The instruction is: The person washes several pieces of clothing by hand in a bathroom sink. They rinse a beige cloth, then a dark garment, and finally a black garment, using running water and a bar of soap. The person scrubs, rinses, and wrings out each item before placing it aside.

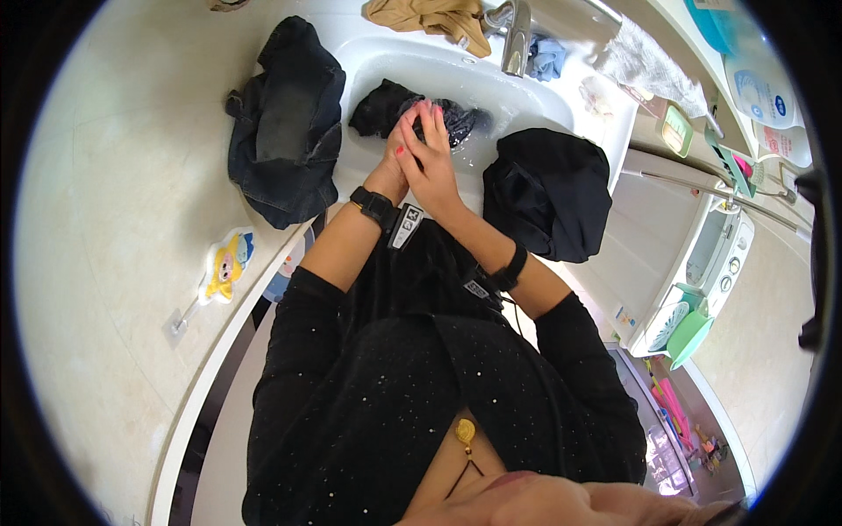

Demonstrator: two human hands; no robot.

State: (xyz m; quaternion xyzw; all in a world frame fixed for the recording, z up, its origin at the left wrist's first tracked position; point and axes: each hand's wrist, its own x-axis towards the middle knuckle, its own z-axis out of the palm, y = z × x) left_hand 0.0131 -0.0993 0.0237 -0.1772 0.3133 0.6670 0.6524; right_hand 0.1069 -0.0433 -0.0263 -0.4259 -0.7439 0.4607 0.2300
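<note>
My left hand (393, 158) and my right hand (431, 158) meet above the white washbasin (368, 172), fingers pressed against each other. Whether anything is held between the palms is hidden. Directly behind and below the fingertips lies a wet, bunched black garment (378, 110), partly under cloudy water (520, 98). A dark denim garment (322, 187) drapes over the basin's left side. On its right front rim rests a heap of black cloth (559, 197).
Behind the basin are a tan garment (427, 16), a metal faucet (518, 39) and a blue cloth (547, 58). A grey-white towel (648, 62) hangs at upper right, near bottles (760, 85). A white washing machine (664, 223) stands to the right.
</note>
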